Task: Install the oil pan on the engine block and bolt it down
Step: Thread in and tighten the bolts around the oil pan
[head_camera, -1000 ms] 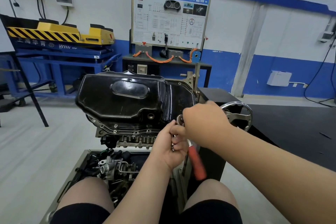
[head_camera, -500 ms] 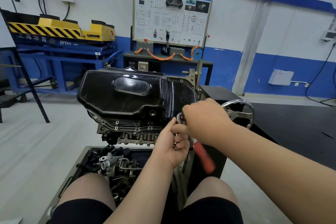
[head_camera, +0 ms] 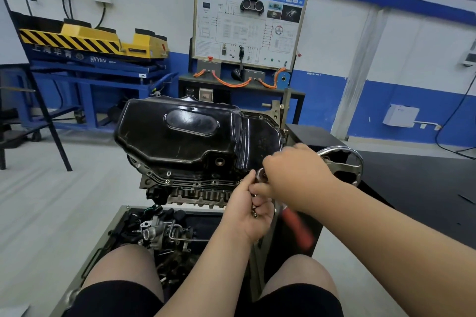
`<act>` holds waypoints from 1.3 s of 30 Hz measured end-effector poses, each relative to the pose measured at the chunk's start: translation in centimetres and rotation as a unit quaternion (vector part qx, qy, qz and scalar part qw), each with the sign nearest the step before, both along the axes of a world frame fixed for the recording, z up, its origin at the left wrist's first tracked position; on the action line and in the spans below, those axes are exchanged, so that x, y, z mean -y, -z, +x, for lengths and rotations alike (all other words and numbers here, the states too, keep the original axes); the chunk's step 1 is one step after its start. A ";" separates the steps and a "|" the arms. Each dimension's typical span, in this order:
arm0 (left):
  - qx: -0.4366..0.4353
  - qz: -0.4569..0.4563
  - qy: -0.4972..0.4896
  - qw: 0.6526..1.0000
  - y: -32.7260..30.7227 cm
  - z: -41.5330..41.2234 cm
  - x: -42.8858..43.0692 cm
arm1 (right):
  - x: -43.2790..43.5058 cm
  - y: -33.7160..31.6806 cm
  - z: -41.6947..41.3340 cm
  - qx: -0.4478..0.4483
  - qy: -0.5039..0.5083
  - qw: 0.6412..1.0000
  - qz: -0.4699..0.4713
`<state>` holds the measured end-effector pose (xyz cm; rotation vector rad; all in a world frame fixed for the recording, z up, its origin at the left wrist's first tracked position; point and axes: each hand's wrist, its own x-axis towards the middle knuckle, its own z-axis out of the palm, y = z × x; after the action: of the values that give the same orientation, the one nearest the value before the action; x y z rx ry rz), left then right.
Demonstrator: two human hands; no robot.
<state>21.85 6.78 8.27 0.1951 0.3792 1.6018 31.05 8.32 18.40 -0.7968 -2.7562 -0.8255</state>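
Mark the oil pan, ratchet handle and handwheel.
oil pan (head_camera: 185, 136), head view, middle of its black top face.
ratchet handle (head_camera: 297, 229), head view, middle of the red grip.
handwheel (head_camera: 338, 148), head view, top of the chrome rim.

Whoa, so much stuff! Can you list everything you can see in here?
glossy black metal oil pan: one, black, sitting on the engine block.
grey metal engine block: one, grey, under the pan.
red-handled steel ratchet: one, red and silver, at the pan's near right corner.
small silver bolts: a few, silver, in the left hand.
chrome handwheel: one, silver, right of the pan.
metal tray of loose engine parts: one, grey, below the block.
white wiring-diagram board: one, white, back wall.
yellow-and-black striped lift: one, back left, on a blue frame.
left hand: one, holding the bolts, fingertips at the ratchet head.
right hand: one, gripping the ratchet.
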 end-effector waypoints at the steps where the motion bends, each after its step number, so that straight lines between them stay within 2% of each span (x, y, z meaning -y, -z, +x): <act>1: -0.003 -0.007 -0.002 1.000 -0.1 0.0 0.0 | -0.2 -0.2 0.2 0.019 -0.042 0.998 0.040; 3: -0.010 -0.028 -0.014 0.999 -0.4 0.1 -0.2 | -0.7 -0.5 0.5 0.027 -0.089 0.992 0.082; 4: -0.011 -0.032 -0.021 0.999 -0.5 0.1 -0.2 | -0.8 -0.6 0.4 0.005 -0.085 0.994 0.072; 6: -0.008 -0.025 -0.026 0.999 -0.6 0.0 -0.2 | -0.9 -0.6 0.3 -0.035 -0.058 0.997 0.022; 12: 0.006 -0.007 -0.012 1.000 -0.2 -0.4 0.3 | -0.2 0.8 -0.6 -0.066 0.070 0.993 -0.072; 15: 0.027 0.002 0.000 1.000 -0.3 -0.4 0.1 | -0.4 -0.3 -0.5 0.018 -0.015 1.000 0.003; 17: 0.010 -0.029 -0.020 0.999 -0.6 -0.1 -0.1 | -0.8 -0.9 -0.2 0.040 -0.078 0.994 0.069; 22: -0.034 -0.041 -0.052 0.997 -0.7 0.4 -0.2 | -0.3 -0.4 -0.3 -0.019 -0.032 0.998 0.049; 26: 0.022 -0.009 -0.016 1.000 -0.1 0.4 0.1 | 0.3 0.4 -0.9 -0.043 0.072 0.996 -0.025; 28: 0.035 0.007 -0.020 0.999 0.1 0.5 0.1 | 0.3 0.1 -0.9 -0.019 0.041 0.999 -0.006; 31: 0.030 -0.017 -0.034 0.999 -0.3 0.9 0.0 | -0.1 -0.2 -0.3 0.033 -0.055 0.995 0.077; 33: 0.018 -0.033 -0.048 0.998 -0.5 1.1 0.0 | -0.4 -0.4 0.0 0.035 -0.068 0.993 0.093; 36: 0.017 -0.017 -0.050 0.998 -0.5 1.1 0.0 | -0.5 -0.1 0.1 -0.014 -0.016 0.998 0.056; 39: 0.030 -0.019 -0.044 0.998 -0.2 1.2 0.1 | -0.3 0.7 -0.4 -0.051 0.087 0.994 -0.051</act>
<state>23.10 6.72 8.46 0.1025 0.3761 1.6818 30.70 8.66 17.72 -1.0795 -2.6856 -0.6568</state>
